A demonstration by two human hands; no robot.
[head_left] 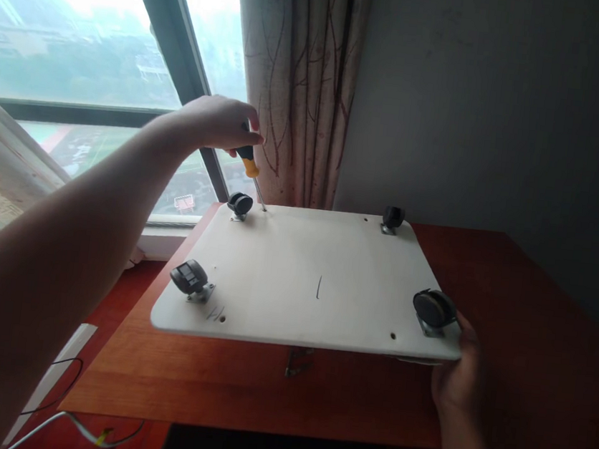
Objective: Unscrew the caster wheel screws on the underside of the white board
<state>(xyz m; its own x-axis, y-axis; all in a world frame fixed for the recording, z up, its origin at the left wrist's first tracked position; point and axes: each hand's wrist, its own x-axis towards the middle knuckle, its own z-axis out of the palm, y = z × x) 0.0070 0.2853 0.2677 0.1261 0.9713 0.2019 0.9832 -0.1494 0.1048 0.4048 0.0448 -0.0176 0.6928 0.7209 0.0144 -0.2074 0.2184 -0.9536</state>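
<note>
A white board (294,267) with rounded corners lies above the wooden table, a black caster wheel at each corner and holes along its edges. My left hand (224,124) is closed round the handle of a screwdriver (252,167), black and yellow. Its thin shaft slants down to a hole at the far left edge, beside the far left caster (240,205). At the near right corner my right hand (460,369) grips the board's edge, next to the near right caster (434,309); its fingertips are partly hidden.
The reddish wooden table (238,383) extends to the right. A metal piece (299,361) shows beneath the board's front edge. Behind are a patterned curtain (305,81) and a grey wall (479,115); a window (72,40) is at left. Cables (76,426) lie low at left.
</note>
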